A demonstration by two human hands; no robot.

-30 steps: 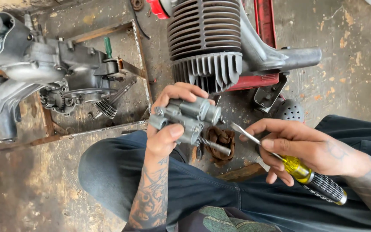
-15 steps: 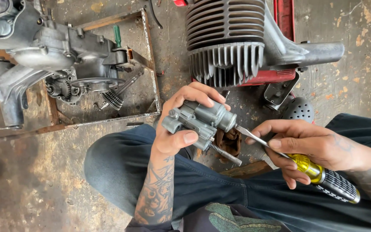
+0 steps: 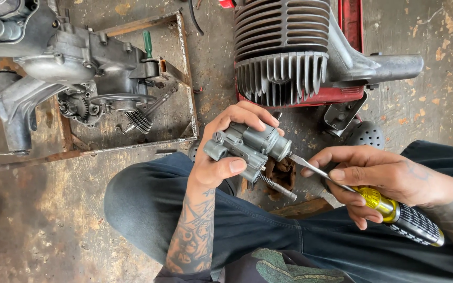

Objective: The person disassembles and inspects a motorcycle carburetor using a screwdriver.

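Observation:
My left hand (image 3: 221,157) grips a small grey metal carburettor (image 3: 250,144) above my knee, thumb on its near side and fingers curled over the top. A threaded screw with a spring sticks out of its underside. My right hand (image 3: 378,175) holds a screwdriver (image 3: 389,207) with a yellow and black handle; its shaft runs left under my forefinger and the tip touches the right end of the carburettor.
A finned engine cylinder (image 3: 284,47) on a red part lies on the stained concrete floor ahead. At the left an engine casing (image 3: 74,68) with gears sits in a rusty metal frame (image 3: 184,78). My dark-trousered legs (image 3: 148,204) fill the foreground.
The carburettor and my left hand have shifted slightly right and nearer the screwdriver. The screwdriver tip, apart a second ago, now rests against the carburettor's right end.

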